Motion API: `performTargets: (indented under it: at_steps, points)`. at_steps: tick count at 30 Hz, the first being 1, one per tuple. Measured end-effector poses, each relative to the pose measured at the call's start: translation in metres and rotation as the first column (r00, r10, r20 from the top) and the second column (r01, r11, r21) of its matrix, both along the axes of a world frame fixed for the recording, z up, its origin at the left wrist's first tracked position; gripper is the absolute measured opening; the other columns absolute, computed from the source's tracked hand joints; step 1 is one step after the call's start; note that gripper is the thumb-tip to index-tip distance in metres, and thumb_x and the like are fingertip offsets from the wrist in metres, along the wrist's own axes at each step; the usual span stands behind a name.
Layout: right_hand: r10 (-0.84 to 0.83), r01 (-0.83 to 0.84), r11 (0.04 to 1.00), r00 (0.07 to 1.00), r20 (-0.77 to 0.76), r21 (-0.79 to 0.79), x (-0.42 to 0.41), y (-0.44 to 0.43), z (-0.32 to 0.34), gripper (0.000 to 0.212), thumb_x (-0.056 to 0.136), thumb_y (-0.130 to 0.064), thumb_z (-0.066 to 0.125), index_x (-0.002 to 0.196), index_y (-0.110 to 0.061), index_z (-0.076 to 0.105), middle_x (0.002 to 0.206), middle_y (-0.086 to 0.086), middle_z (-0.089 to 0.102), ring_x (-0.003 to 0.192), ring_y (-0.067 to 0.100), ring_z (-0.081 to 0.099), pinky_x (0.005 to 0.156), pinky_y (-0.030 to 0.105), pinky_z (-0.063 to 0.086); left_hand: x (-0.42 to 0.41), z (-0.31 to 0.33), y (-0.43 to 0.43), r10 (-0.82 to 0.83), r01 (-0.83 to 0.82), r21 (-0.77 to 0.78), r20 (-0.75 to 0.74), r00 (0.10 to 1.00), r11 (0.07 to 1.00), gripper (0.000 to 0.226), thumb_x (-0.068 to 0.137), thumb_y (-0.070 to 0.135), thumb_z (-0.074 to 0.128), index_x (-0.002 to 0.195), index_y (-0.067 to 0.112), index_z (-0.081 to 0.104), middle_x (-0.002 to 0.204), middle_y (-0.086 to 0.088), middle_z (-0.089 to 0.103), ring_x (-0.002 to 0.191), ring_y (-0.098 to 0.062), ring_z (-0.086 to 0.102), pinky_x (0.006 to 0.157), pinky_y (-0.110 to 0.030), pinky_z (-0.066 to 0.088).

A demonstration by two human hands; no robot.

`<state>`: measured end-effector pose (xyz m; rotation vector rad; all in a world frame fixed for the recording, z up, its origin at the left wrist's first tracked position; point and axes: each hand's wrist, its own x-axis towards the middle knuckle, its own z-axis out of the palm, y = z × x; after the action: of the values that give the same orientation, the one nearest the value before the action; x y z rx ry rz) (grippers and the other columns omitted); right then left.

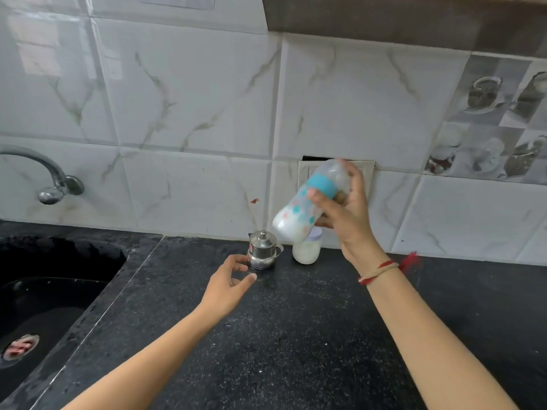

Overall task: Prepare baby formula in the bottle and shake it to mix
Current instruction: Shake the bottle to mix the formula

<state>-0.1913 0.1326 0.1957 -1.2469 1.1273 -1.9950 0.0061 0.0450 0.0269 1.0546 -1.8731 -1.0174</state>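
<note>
My right hand (347, 214) grips a baby bottle (299, 216) in the air above the black counter (296, 321). The bottle has a teal ring and a clear cap, is tilted with its base down to the left, and looks blurred. White liquid sits in its lower part. My left hand (229, 282) hovers low over the counter with fingers apart and nothing in it, just left of a small lidded steel pot (262, 251). A white jar of powder (306, 251) stands behind the bottle, partly hidden by it.
A black sink (44, 291) lies at the left with a chrome tap (50, 179) above it. The tiled wall (192, 113) runs behind the counter, with a switch plate (368, 170) behind my right hand.
</note>
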Motion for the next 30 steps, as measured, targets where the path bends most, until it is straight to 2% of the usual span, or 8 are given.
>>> performTargets:
  at_steps: [3, 7, 10, 14, 18, 21, 24, 30]
  points:
    - [-0.109, 0.165, 0.975, 0.938, 0.329, -0.149, -0.008, -0.002, 0.008, 0.063, 0.084, -0.013, 0.068, 0.132, -0.029, 0.031, 0.106, 0.0, 0.06, 0.089, 0.019, 0.067, 0.059, 0.035, 0.056, 0.0, 0.0, -0.001, 0.018, -0.018, 0.011, -0.004, 1.0, 1.0, 0.031, 0.09, 0.032, 0.065, 0.117, 0.033, 0.049, 0.11, 0.011, 0.059, 0.077, -0.018, 0.069, 0.066, -0.022, 0.049]
    - [0.007, -0.007, 1.0, 1.0, -0.014, 0.005, 0.0, -0.002, -0.002, 0.059, 0.082, -0.013, 0.071, 0.125, -0.036, 0.04, 0.112, 0.008, 0.059, 0.09, 0.021, 0.069, 0.057, 0.034, 0.057, -0.004, 0.002, 0.0, -0.008, 0.008, 0.011, 0.008, 1.0, 1.0, 0.031, 0.091, 0.032, 0.065, 0.117, 0.034, 0.049, 0.111, 0.01, 0.059, 0.079, -0.019, 0.068, 0.064, -0.02, 0.048]
    - [-0.067, 0.111, 0.985, 0.951, 0.303, -0.131, -0.003, -0.004, 0.0, 0.055, 0.086, -0.014, 0.067, 0.128, -0.031, 0.035, 0.109, 0.0, 0.06, 0.09, 0.019, 0.068, 0.058, 0.034, 0.056, -0.008, 0.005, 0.0, -0.001, 0.001, 0.011, -0.006, 1.0, 1.0, 0.032, 0.091, 0.03, 0.065, 0.118, 0.032, 0.049, 0.11, 0.01, 0.059, 0.079, -0.02, 0.068, 0.065, -0.021, 0.049]
    - [0.045, -0.045, 0.999, 0.999, -0.007, 0.009, 0.007, -0.004, -0.007, 0.055, 0.082, -0.01, 0.07, 0.121, -0.036, 0.042, 0.107, 0.006, 0.062, 0.082, 0.016, 0.07, 0.054, 0.032, 0.056, -0.012, 0.009, 0.002, -0.025, 0.025, -0.003, 0.004, 1.0, 1.0, 0.034, 0.09, 0.029, 0.065, 0.12, 0.03, 0.05, 0.107, 0.014, 0.06, 0.078, -0.02, 0.069, 0.063, -0.016, 0.047]
    - [-0.011, 0.037, 0.994, 0.968, 0.249, -0.1, 0.007, -0.009, 0.002, 0.054, 0.086, -0.014, 0.066, 0.127, -0.033, 0.035, 0.1, -0.004, 0.065, 0.081, 0.015, 0.069, 0.055, 0.032, 0.055, -0.012, 0.008, 0.004, -0.01, 0.01, 0.001, -0.006, 1.0, 1.0, 0.032, 0.09, 0.029, 0.065, 0.119, 0.03, 0.051, 0.107, 0.013, 0.06, 0.076, -0.019, 0.069, 0.064, -0.017, 0.047]
    - [0.116, -0.113, 0.993, 0.989, -0.095, 0.045, 0.022, -0.008, 0.0, 0.061, 0.076, -0.017, 0.075, 0.123, -0.038, 0.042, 0.111, 0.008, 0.06, 0.086, 0.02, 0.069, 0.055, 0.035, 0.056, -0.011, 0.002, 0.007, -0.034, 0.034, 0.001, 0.032, 0.999, 0.999, 0.031, 0.091, 0.03, 0.065, 0.118, 0.03, 0.05, 0.11, 0.01, 0.059, 0.079, -0.02, 0.069, 0.067, -0.023, 0.051]
    - [0.014, 0.013, 0.992, 0.977, 0.212, -0.125, 0.017, -0.011, 0.006, 0.054, 0.081, -0.017, 0.069, 0.123, -0.034, 0.04, 0.102, -0.004, 0.066, 0.084, 0.016, 0.069, 0.056, 0.034, 0.055, -0.007, 0.0, 0.008, -0.005, 0.005, 0.011, 0.015, 1.0, 1.0, 0.03, 0.09, 0.03, 0.065, 0.116, 0.033, 0.049, 0.108, 0.013, 0.059, 0.078, -0.02, 0.069, 0.065, -0.021, 0.049]
    - [-0.01, 0.023, 0.994, 0.992, 0.127, -0.103, 0.017, -0.009, 0.009, 0.055, 0.077, -0.017, 0.072, 0.119, -0.036, 0.043, 0.108, 0.001, 0.064, 0.089, 0.021, 0.067, 0.055, 0.034, 0.055, 0.001, 0.0, 0.004, 0.026, -0.026, -0.003, 0.009, 1.0, 1.0, 0.031, 0.09, 0.032, 0.065, 0.117, 0.033, 0.049, 0.111, 0.012, 0.059, 0.078, -0.018, 0.068, 0.066, -0.024, 0.049]
